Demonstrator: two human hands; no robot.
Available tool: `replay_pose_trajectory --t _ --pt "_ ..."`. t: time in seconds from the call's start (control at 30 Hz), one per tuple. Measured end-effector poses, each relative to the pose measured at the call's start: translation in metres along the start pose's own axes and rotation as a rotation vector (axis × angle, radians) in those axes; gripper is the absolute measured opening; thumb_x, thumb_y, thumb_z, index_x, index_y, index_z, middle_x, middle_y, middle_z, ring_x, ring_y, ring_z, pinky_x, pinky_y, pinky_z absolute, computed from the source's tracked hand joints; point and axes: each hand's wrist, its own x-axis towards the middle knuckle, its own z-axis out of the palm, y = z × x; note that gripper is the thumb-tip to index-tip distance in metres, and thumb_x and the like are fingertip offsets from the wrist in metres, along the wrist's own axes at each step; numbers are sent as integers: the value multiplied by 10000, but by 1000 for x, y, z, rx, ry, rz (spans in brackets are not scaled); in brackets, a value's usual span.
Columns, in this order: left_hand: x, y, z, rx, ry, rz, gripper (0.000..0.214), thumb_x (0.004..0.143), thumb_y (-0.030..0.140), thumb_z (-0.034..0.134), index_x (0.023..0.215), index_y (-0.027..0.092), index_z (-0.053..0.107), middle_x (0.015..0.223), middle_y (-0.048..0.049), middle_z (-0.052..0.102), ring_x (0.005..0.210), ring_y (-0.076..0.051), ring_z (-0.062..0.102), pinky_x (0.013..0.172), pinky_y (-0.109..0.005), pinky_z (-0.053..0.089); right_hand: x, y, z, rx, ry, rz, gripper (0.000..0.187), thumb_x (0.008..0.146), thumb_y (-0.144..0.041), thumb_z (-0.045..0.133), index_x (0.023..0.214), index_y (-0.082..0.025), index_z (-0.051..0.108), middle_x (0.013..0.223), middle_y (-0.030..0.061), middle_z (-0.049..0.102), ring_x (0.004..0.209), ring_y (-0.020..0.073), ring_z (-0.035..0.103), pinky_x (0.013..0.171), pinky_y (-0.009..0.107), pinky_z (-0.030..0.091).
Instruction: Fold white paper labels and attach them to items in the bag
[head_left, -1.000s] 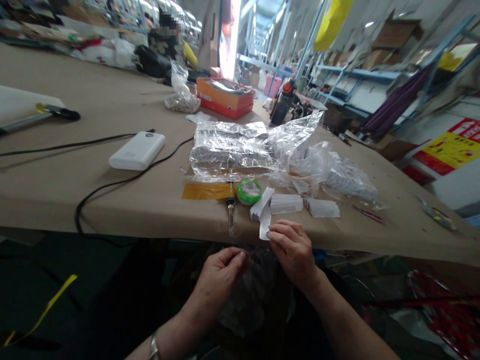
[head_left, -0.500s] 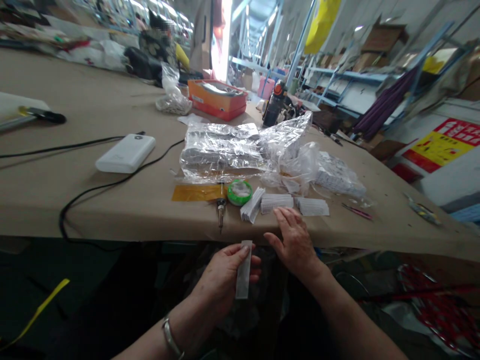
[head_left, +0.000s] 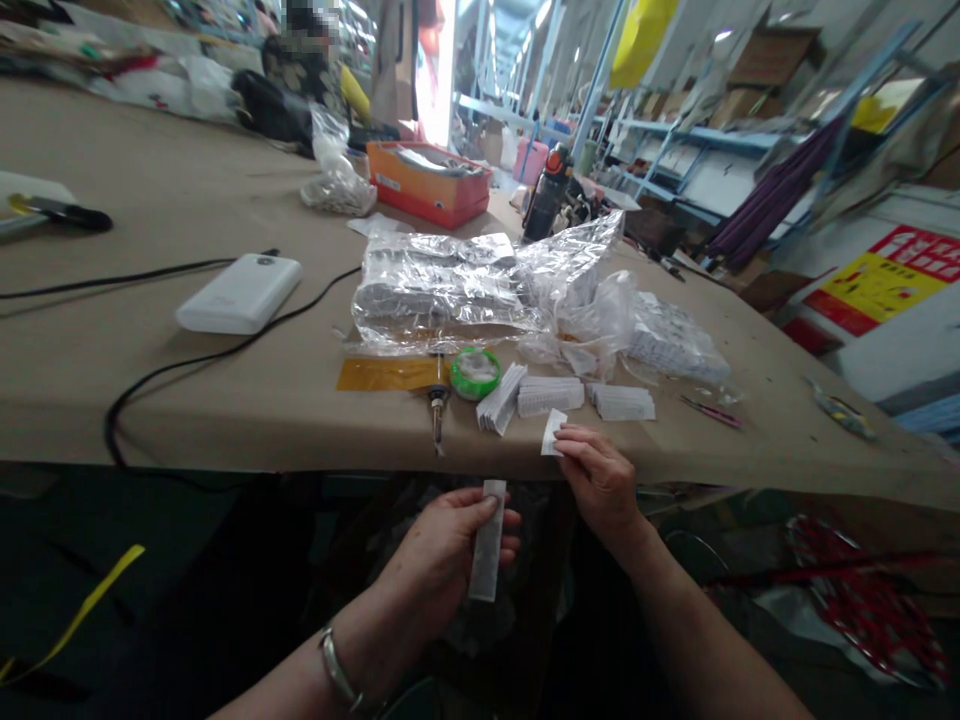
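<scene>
Below the table's front edge, my left hand (head_left: pixel 457 540) pinches a narrow, pale, translucent strip (head_left: pixel 488 545) under the thumb. Off to its right, my right hand (head_left: pixel 600 478) is closed on a small white label (head_left: pixel 553 432), held by the fingertips just at the table edge. Behind that hand lie a fanned stack of white labels (head_left: pixel 501 400), a middle stack (head_left: pixel 550 396) and a right stack (head_left: pixel 622 402). Left of them sit a green-rimmed round tin (head_left: pixel 475 374) and a soldering-iron-like tool (head_left: pixel 437 410), its metal tip pointing toward me, on an amber strip (head_left: pixel 386 374).
Clear plastic packs (head_left: pixel 442 290) fill the table's middle. A white power bank (head_left: pixel 240 292) and a black cable (head_left: pixel 195 355) lie left. Tweezers (head_left: pixel 711 411) and yellow-handled cutters (head_left: pixel 844 412) lie right. Behind stand an orange box (head_left: pixel 427 185) and a dark bottle (head_left: pixel 547 195). A person sits far back.
My right hand has drawn back from the middle stack and now holds a white label between its fingertips. My left hand keeps the strip almost where it was. The view has shifted slightly.
</scene>
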Motion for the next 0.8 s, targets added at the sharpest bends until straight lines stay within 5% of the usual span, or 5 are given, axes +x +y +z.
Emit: replay_pose_trajectory --t 0.23,0.8 --pt "0 2 1 -242 -147 66 124 732 10 551 753 62 661 650 -99 684 539 -140 625 538 -229 484 -18 -48 13 173 -183 -357 114 875 -143 538 911 -183 640 972 74 695 1080 202 591 955 410 452" --pt "2 -3 -3 -268 -149 78 47 688 35 629 722 65 638 651 -81 662 555 -130 610 525 -212 459 -23 -52 18 165 -291 -418 118 878 -112 528 934 -159 622 1018 77 692 1125 195 565 993 385 439"
